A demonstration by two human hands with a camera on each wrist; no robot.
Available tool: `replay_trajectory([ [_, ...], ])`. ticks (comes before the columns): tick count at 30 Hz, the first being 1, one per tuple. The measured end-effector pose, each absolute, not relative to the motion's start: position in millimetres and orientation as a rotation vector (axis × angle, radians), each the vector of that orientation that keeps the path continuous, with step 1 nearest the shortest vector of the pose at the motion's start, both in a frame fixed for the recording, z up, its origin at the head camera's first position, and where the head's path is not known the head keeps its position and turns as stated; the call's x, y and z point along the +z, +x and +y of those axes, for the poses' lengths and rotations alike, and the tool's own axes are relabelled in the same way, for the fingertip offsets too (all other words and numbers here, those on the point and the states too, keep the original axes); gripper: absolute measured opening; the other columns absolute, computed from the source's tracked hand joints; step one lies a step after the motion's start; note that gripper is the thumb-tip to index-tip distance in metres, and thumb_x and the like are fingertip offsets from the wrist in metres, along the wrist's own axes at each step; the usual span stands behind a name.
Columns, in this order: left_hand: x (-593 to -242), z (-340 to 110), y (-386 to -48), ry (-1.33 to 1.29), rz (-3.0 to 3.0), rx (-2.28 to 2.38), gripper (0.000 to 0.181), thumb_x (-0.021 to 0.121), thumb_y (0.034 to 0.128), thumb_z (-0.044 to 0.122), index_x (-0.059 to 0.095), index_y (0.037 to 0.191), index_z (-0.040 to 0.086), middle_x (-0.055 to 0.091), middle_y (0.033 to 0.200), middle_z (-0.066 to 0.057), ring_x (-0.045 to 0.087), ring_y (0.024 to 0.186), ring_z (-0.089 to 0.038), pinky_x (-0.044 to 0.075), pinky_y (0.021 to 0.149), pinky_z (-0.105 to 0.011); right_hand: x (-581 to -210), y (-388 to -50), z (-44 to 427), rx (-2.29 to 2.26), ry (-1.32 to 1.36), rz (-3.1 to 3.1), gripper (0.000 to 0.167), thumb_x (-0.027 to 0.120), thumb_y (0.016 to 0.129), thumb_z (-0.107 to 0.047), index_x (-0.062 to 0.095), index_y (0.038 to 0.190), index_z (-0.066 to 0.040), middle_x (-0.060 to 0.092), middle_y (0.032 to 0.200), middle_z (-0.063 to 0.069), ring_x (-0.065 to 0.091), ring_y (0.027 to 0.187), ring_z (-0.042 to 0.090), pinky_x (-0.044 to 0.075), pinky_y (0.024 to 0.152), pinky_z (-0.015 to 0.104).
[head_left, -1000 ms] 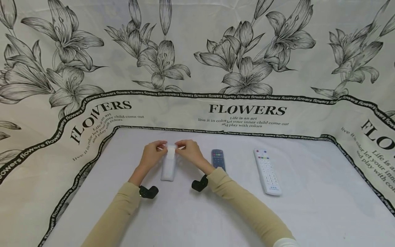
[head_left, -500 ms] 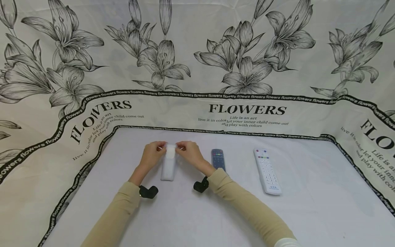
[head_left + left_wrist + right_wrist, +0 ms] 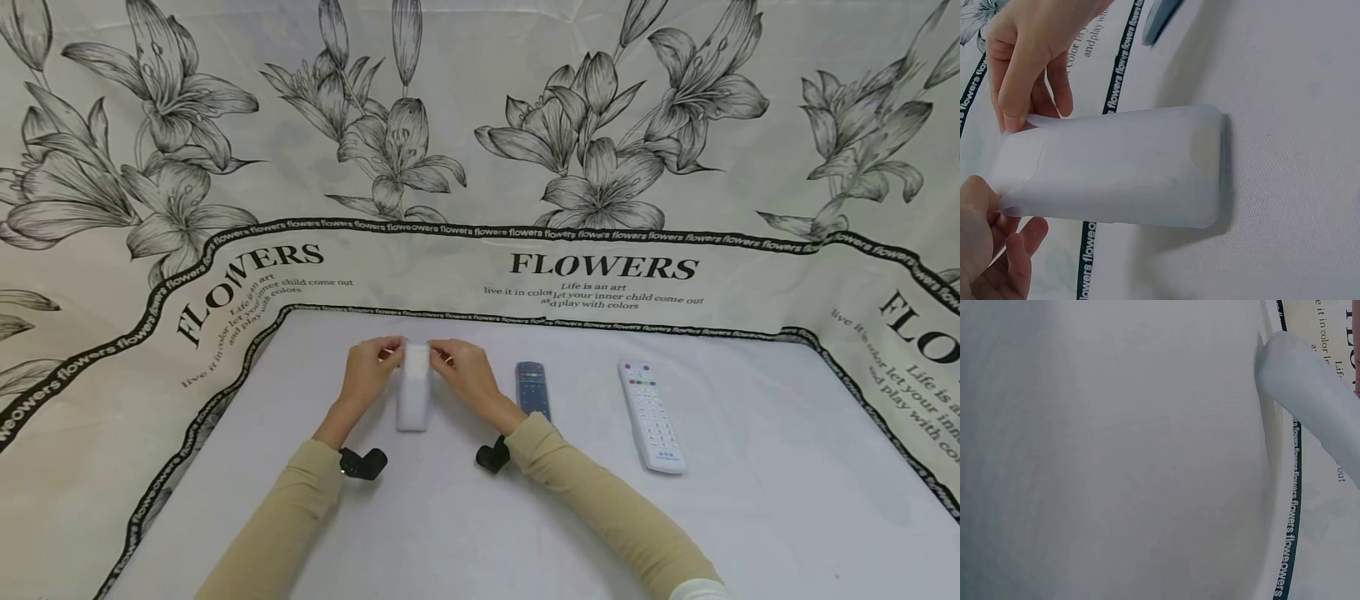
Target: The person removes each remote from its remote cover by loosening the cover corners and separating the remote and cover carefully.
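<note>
A long translucent white sleeve, like a remote control cover (image 3: 413, 400), stretches toward the person between both hands. A whiter solid shape shows through its far end; its kind is unclear. My left hand (image 3: 365, 372) pinches the left edge of that end, and my right hand (image 3: 467, 373) pinches the right edge. In the left wrist view the cover (image 3: 1116, 165) lies lengthwise, with the left hand (image 3: 991, 244) at its lower corner and the right hand (image 3: 1038, 59) at its upper corner. The right wrist view catches just the cover's rounded end (image 3: 1304, 375) and a sliver of finger.
A dark blue remote control (image 3: 532, 387) lies just right of the right hand, partly behind the sleeve cuff. Farther right lies a larger white remote control (image 3: 651, 417). Black wrist cameras (image 3: 363, 464) hang below both wrists. A flower-printed cloth (image 3: 420, 271) rises behind the white tabletop (image 3: 465, 533).
Both hands have shifted slightly away from the person with the cover, and its near end has moved the same way. The two other remote controls lie as before.
</note>
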State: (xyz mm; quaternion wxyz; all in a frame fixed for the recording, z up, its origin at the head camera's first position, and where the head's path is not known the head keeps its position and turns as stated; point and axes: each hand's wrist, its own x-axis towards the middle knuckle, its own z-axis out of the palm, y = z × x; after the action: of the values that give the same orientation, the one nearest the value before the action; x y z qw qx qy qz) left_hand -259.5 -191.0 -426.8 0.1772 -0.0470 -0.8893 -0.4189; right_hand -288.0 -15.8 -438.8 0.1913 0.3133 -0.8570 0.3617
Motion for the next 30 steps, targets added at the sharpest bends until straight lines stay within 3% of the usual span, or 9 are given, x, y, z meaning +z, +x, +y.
replay_trajectory([
  [5,-423.6,-188.4,-257.8,-0.135,-2.502,-1.19,0.025,0.06,0.0922,0.008,0.068,0.111,-0.006,0.071,0.103,-0.022,0.068,0.087,-0.032,0.055,0.075,-0.043,-438.8,-288.1,-14.2,0.964,0.877,-2.334,0.02,0.06,0.092,-0.009,0.071,0.106,0.0,0.074,0.091,0.011,0.069,0.078,0.017,0.056,0.068,0.024],
  [14,-420.1,-185.8,-256.6,-0.124,-2.471,-1.209,0.024,0.06,0.0931,0.007,0.068,0.111,-0.006,0.07,0.105,-0.022,0.066,0.09,-0.031,0.055,0.075,-0.042,-434.2,-285.7,-13.4,0.956,0.864,-2.292,0.02,0.061,0.091,-0.008,0.072,0.105,0.0,0.074,0.091,0.012,0.07,0.077,0.017,0.056,0.067,0.024],
  [23,-421.4,-186.3,-258.5,-0.128,-2.453,-1.249,0.025,0.059,0.0941,0.007,0.067,0.114,-0.005,0.069,0.108,-0.023,0.067,0.091,-0.031,0.057,0.069,-0.035,-431.2,-285.2,-13.4,0.987,0.85,-2.273,0.02,0.06,0.092,-0.009,0.072,0.106,0.0,0.074,0.093,0.012,0.07,0.078,0.016,0.056,0.067,0.021],
  [30,-417.9,-185.6,-257.2,-0.138,-2.461,-1.256,0.024,0.058,0.0944,0.008,0.067,0.113,-0.004,0.069,0.108,-0.021,0.066,0.095,-0.032,0.057,0.077,-0.041,-427.3,-282.5,-12.3,1.05,0.826,-2.295,0.02,0.06,0.092,-0.009,0.071,0.106,0.0,0.074,0.094,0.012,0.069,0.079,0.017,0.055,0.067,0.021],
])
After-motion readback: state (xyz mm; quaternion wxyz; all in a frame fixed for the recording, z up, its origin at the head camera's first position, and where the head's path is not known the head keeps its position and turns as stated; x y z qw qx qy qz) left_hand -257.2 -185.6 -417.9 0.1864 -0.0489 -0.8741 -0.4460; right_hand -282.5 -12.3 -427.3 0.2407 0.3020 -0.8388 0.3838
